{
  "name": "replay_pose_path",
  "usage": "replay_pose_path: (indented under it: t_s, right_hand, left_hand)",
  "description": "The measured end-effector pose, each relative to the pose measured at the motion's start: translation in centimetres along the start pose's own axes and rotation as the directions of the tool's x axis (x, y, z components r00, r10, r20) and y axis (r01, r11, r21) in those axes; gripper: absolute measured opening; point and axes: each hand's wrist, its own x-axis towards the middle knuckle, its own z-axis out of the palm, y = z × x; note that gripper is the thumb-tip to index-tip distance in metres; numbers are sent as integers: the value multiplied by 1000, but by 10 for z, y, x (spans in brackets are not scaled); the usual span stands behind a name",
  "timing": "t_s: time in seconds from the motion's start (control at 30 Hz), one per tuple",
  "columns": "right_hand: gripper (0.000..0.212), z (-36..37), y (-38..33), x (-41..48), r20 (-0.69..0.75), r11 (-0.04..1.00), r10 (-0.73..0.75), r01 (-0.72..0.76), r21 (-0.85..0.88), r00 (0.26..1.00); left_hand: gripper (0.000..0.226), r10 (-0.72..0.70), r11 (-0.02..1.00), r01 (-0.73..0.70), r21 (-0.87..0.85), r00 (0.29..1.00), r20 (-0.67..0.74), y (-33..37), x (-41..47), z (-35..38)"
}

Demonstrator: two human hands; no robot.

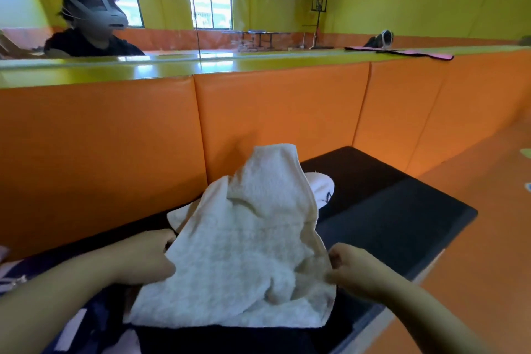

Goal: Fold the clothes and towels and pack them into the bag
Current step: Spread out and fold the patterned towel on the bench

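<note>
A white terry towel (244, 241) is held up in front of me, crumpled, its top flopping away toward the orange wall. My left hand (149, 259) is closed on its left edge and my right hand (353, 267) pinches its right edge. The towel's lower hem hangs over dark clothing (230, 339) at the bottom of the view. Another white item (323, 187) lies behind the towel on the black mat (388, 210). No bag can be identified for certain.
Padded orange wall panels (273, 123) with a yellow-green ledge (172, 66) stand right behind the mat. A mirror above shows a person wearing a head camera (94, 14). Pink-edged cloth (413, 53) lies on the ledge at right. Orange floor (488, 224) extends to the right.
</note>
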Motion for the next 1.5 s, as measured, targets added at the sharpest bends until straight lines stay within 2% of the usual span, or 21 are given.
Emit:
replay_pose_path:
  t_s: [0.07,0.13,0.2,0.3,0.43,0.5,0.6,0.67,0.73,0.83,0.93,1.03,1.1,1.27,1.3,1.37,1.5]
  right_hand:
    - [28,0,-6,8,-69,999,26,-23,36,997]
    - [32,-2,-14,20,-146,998,37,-30,53,989]
    - [39,-2,-21,35,-180,997,47,-34,75,982]
    - [36,0,-27,56,-197,988,70,-41,149,978]
    - [21,0,-28,78,-303,984,69,-15,175,950]
    - [21,-2,-27,82,-356,977,63,14,211,932]
    - [19,-9,-23,80,-395,970,32,68,235,918]
    - [18,-17,-22,74,-407,966,18,90,244,913]
    - [15,-27,-23,64,-426,961,12,107,255,905]
    - [15,-43,-26,44,-477,947,13,143,289,879]
    - [6,-61,-34,23,-528,924,9,195,330,849]
    - [35,-80,-47,1,-594,883,20,264,387,804]
    - [38,-93,-60,-16,-624,853,-11,334,402,781]
    - [21,-120,-92,-49,-661,786,-68,448,426,748]
    - [18,-126,-98,-54,-675,777,-77,468,420,734]
    - [14,-137,-110,-65,-716,772,-85,500,392,693]
    - [18,-163,-130,-91,-760,755,-104,548,360,642]
  left_hand:
    - [20,-29,999,28,-16,996,-88,2,13,8]
    - [38,-76,995,60,-83,977,-198,1,29,13]
    - [27,-108,981,57,-183,954,-280,3,45,18]
    - [44,-143,945,32,-325,935,-325,9,67,23]
    - [42,-128,967,27,-253,911,-393,12,87,23]
    - [36,-147,950,21,-311,910,-387,13,91,20]
    - [48,-148,924,-1,-382,921,-360,14,91,12]
    - [39,-144,912,-27,-410,914,-379,15,85,5]
    - [25,-129,926,-51,-374,888,-441,16,75,-2]
    - [27,-52,961,-106,-256,838,-544,14,51,-15]
    - [23,-23,957,-164,-241,783,-622,14,20,-34]
    - [21,-28,933,-224,-281,735,-678,16,-16,-51]
    - [20,-39,905,-274,-325,709,-704,17,-37,-60]
    - [7,-171,771,-399,-496,620,-766,17,-76,-83]
    - [10,-202,735,-421,-532,613,-764,15,-82,-89]
    - [17,-221,661,-461,-592,635,-741,16,-100,-98]
    - [29,-181,505,-557,-659,679,-712,23,-134,-117]
